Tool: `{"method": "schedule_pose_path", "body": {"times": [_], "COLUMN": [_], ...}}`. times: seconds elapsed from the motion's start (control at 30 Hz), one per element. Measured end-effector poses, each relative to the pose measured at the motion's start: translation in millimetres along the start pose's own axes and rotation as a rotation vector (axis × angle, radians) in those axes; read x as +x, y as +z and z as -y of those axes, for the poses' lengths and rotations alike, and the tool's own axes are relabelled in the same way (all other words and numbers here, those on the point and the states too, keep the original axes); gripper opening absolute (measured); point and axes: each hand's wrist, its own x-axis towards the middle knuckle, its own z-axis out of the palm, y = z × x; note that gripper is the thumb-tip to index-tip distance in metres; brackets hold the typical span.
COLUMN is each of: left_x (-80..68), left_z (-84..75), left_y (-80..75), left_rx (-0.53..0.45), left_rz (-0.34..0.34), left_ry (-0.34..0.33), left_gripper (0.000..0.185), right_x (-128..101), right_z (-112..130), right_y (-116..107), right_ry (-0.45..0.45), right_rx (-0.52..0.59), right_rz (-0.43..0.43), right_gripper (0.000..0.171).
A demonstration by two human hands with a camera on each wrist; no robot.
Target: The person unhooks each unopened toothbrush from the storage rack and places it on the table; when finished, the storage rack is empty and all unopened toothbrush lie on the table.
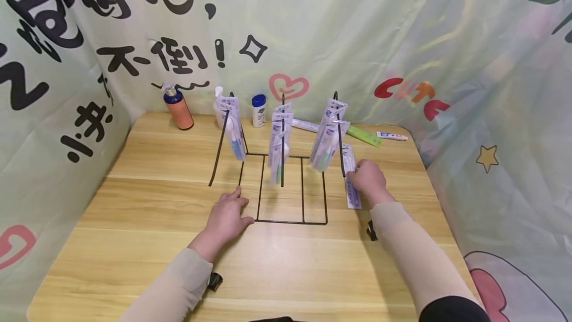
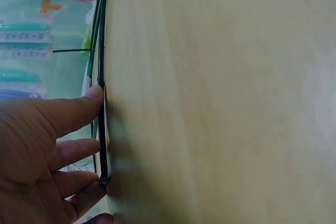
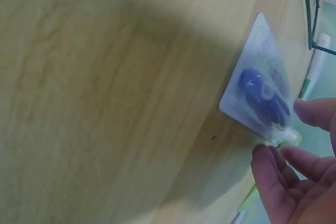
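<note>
A black wire rack (image 1: 292,222) stands on the table, with packaged toothbrushes (image 1: 328,148) hanging from its three prongs. My left hand (image 1: 227,215) rests at the rack's near left corner. In the left wrist view, its thumb and fingers are spread along the wire base (image 2: 103,129), touching it. Right of the rack, my right hand (image 1: 368,179) holds a separate packaged toothbrush (image 1: 353,198) by its side. In the right wrist view, thumb and fingers lie on either side of this pack (image 3: 254,87), whose blue handle end shows through the clear plastic.
Behind the rack stand an orange bottle with a dark top (image 1: 179,111), a white pump bottle (image 1: 219,94) and a white bottle with a blue cap (image 1: 258,113). A green packet (image 1: 364,135) and a small tube (image 1: 392,136) lie at the back right. Printed curtains enclose the table.
</note>
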Motion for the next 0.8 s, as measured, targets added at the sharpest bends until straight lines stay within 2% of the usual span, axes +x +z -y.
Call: {"method": "schedule_pose_path", "body": {"times": [0.13,0.27,0.37,0.43,0.57,0.67,0.8], "left_x": [0.3,0.9,1.0,0.6,-0.3,-0.4,0.7], "left_z": [1.7,3.3,4.2,4.4,4.1,4.2,4.7], "left_y": [1.6,3.1,3.4,3.0,2.1,2.4,3.4], "left_rx": [0.001,0.008,0.012,0.012,0.008,0.006,0.01], "left_rz": [0.0,-0.004,-0.012,-0.015,-0.015,-0.018,-0.034], "left_ry": [0.003,0.011,0.013,0.012,0.014,0.018,0.028], "left_gripper": [0.059,0.059,0.059,0.059,0.06,0.06,0.06], "right_x": [-18.0,-50.1,-74.2,-87.6,-108.3,-120.4,-134.4], "right_z": [8.8,29.7,48.4,61.0,87.2,109.7,143.9], "right_y": [1.6,14.9,32.6,46.0,70.4,83.8,94.3], "right_ry": [-0.06,-0.166,-0.306,-0.438,-0.714,-0.857,-0.949], "right_rx": [-0.026,-0.02,0.026,0.085,0.281,0.441,0.615], "right_rz": [-0.061,-0.122,-0.209,-0.291,-0.379,-0.324,-0.163], "right_gripper": [0.049,0.042,0.032,0.024,0.011,0.013,0.025]}}
